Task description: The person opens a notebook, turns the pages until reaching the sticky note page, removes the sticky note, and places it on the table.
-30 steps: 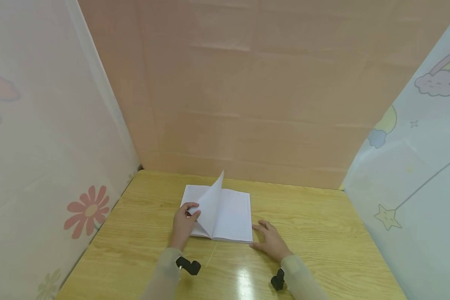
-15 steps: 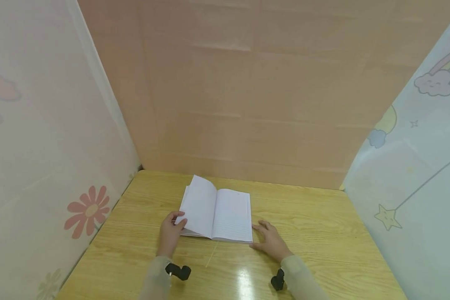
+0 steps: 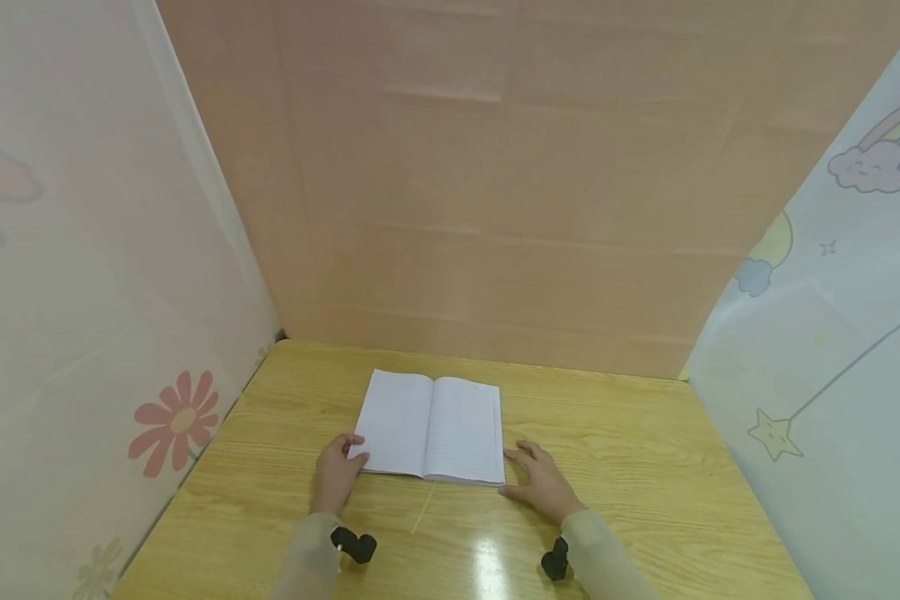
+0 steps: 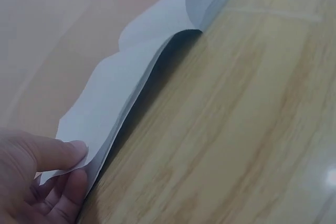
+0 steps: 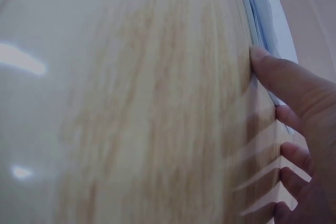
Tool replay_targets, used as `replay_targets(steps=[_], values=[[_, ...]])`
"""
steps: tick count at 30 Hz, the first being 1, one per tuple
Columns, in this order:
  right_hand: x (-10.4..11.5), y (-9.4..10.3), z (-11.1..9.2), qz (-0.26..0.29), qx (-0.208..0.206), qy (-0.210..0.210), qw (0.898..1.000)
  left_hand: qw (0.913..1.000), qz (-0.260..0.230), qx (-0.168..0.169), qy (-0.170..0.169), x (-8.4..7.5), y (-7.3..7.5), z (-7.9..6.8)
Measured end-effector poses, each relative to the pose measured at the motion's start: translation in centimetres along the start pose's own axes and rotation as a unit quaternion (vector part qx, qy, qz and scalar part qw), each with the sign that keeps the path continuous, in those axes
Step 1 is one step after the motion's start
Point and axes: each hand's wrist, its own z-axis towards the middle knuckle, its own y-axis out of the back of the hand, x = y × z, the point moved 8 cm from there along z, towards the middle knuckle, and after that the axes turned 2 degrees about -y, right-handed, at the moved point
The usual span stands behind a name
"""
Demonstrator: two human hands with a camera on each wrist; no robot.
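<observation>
An open lined notebook [image 3: 429, 427] lies flat on the wooden table [image 3: 630, 467]. My left hand [image 3: 348, 460] is at its near left corner. In the left wrist view, the left hand [image 4: 73, 166] pinches the corner of the top page [image 4: 131, 77], thumb on top and fingers beneath; the page's edge is wavy and slightly lifted. My right hand [image 3: 528, 467] rests flat on the table at the notebook's near right corner. In the right wrist view its fingertips [image 5: 262, 59] touch the edge of the page stack [image 5: 260, 3], fingers straight.
Fabric screens wall in the table: a flower-print one [image 3: 172, 421] on the left, a plain peach one [image 3: 495, 208] behind, a rainbow-and-star one [image 3: 832, 333] on the right. Black camera mounts [image 3: 356, 546] sit on both wrists. Bare tabletop [image 4: 236, 129] surrounds the notebook.
The page that stood upright a second ago has been turned leftwards and now lies flat on the left side. My left hand went down with it. The right hand has not moved.
</observation>
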Motion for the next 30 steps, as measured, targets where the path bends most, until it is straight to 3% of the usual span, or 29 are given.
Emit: replay_targets(steps=[12, 19, 25, 30], values=[[0.5, 0.3, -0.1, -0.005, -0.003, 0.002, 1.0, 0.9933, 0.11, 0.028, -0.02, -0.3, -0.4, 0.5], [0.4, 0.3, 0.0, -0.005, -0.001, -0.001, 1.0, 0.985, 0.163, 0.002, -0.057, -0.8, -0.2, 0.3], [0.5, 0.3, -0.1, -0.007, 0.0, -0.002, 1.0, 0.9839, 0.169, 0.003, -0.058, -1.4, 0.1, 0.0], [0.6, 0.3, -0.2, -0.011, -0.001, 0.007, 1.0, 0.9877, 0.149, 0.006, -0.047, -1.3, 0.3, 0.0]])
